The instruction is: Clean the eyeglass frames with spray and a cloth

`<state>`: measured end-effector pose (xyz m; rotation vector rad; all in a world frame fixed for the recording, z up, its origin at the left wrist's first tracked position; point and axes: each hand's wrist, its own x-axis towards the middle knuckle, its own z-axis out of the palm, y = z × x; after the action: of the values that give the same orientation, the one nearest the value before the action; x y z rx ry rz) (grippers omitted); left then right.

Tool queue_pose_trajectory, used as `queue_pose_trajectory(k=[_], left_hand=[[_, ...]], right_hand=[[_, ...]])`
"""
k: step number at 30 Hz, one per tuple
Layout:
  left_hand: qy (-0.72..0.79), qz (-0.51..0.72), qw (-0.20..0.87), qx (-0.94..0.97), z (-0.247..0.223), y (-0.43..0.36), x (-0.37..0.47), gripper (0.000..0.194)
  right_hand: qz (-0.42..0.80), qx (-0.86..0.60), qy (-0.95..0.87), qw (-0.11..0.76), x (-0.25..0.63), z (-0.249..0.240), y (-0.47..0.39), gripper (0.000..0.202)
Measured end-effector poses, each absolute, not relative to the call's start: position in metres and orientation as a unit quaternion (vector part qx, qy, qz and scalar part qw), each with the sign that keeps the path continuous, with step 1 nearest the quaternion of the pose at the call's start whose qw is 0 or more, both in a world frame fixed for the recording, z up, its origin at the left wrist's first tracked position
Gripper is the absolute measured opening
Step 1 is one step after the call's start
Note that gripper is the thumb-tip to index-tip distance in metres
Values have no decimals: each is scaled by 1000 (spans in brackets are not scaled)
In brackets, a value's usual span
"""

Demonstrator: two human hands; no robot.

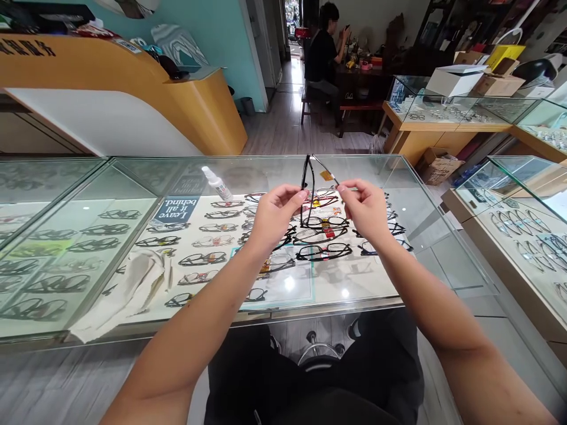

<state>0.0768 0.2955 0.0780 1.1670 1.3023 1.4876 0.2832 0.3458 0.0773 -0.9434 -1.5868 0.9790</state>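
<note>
Black glasses (310,195), lenses hard to make out, sit between left hand (274,215) and right hand (365,209), both pinching their temples

- On the clear glass display counter (398,177), a small white spray bottle (217,183) lies left of the black-framed glasses (310,195)
- A crumpled white cloth (128,289) lies on the counter's near left
- A seated person in black (321,56) is well behind the counter

Glass display counter (411,177): spray bottle (218,183) lying on top, white cloth (128,289) crumpled near front-left (spectacle rows beneath glass).
</note>
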Motion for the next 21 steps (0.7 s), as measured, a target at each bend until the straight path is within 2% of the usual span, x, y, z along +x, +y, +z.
queue_pose_trajectory(k=[6, 12, 17, 21], left_hand=[[523, 558, 387, 515, 78, 298, 72, 39], [480, 581, 468, 462, 77, 292, 81, 42], [476, 582, 475, 458, 78, 289, 85, 43], [480, 579, 470, 462, 76, 290, 86, 47]], right_hand=[[211, -414, -678, 569, 299, 85, 359, 25], [115, -378, -733, 553, 290, 77, 345, 55], [35, -305, -831, 463, 278, 66, 334, 38], [-6, -300, -859, 415, 277, 65, 337, 39]])
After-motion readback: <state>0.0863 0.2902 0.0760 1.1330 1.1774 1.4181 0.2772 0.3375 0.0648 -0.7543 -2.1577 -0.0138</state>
